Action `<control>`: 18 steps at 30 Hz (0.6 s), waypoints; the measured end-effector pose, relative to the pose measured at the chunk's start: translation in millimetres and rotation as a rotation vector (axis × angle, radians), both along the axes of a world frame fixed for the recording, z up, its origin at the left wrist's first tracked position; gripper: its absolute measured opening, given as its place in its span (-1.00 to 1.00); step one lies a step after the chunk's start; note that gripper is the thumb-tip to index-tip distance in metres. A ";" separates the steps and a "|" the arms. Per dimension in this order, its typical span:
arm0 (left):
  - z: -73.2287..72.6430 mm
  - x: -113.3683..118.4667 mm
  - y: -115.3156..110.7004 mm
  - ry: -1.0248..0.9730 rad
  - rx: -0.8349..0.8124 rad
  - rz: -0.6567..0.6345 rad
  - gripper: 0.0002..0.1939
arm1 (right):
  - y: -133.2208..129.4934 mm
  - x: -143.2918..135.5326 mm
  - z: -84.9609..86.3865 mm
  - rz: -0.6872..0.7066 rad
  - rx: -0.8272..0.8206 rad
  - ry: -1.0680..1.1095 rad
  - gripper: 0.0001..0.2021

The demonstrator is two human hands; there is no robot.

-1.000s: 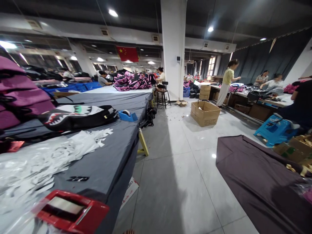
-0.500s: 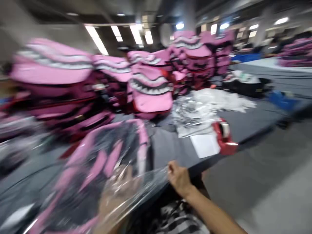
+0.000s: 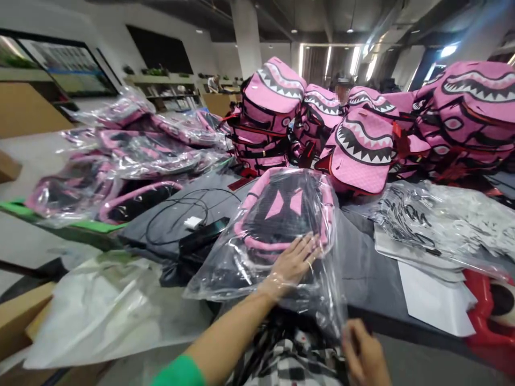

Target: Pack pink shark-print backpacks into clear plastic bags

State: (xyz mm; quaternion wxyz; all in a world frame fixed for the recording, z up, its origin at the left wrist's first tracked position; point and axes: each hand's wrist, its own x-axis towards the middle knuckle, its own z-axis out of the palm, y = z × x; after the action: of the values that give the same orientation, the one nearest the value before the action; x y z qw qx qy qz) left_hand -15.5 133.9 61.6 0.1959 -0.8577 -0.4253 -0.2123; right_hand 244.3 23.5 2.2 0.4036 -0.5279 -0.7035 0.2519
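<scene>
A pink and black backpack (image 3: 284, 225) lies back side up on the grey table, inside a clear plastic bag (image 3: 225, 268). Through the mouth of this bag reaches my left hand (image 3: 295, 260), its fingers stretched out flat on the backpack's lower right edge. Plastic covers the hand and wrist. My right hand (image 3: 362, 351) is low at the table's front edge, fingers closed on the right corner of the bag's opening. The bag's near side spreads loosely around my left forearm.
Stacked pink backpacks with shark mouths (image 3: 364, 153) stand behind. Bagged backpacks (image 3: 140, 150) are piled at left. A cable (image 3: 177, 201) and black phone (image 3: 211, 230) lie left. At right are plastic bags (image 3: 442, 214), white paper (image 3: 436, 300) and a red tape dispenser (image 3: 488, 316).
My view has swung left and steadied. The bagged backpack now lies straighter before me. My left hand remains inside the bag, while my right hand still grips its edge, now closer to me.
</scene>
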 end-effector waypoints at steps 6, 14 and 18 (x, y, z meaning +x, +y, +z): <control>-12.5 13.9 -7.3 0.010 -0.125 -0.355 -0.61 | 66.2 54.9 36.7 -0.379 -0.009 -0.020 -0.57; -42.5 -89.7 -172.4 -0.276 0.378 0.280 -0.66 | 14.2 29.3 20.6 -0.368 -0.322 0.336 -0.42; -45.7 -129.9 -156.5 -0.578 0.305 0.855 -0.63 | -9.8 28.3 17.2 -0.425 -0.299 0.331 -0.46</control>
State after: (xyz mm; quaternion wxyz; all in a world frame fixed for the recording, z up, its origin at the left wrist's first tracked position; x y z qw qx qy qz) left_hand -145.4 -22.7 15.9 0.2621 -0.4764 -0.7375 -0.4005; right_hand 272.6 13.7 19.4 0.4742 -0.6686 -0.4572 0.3451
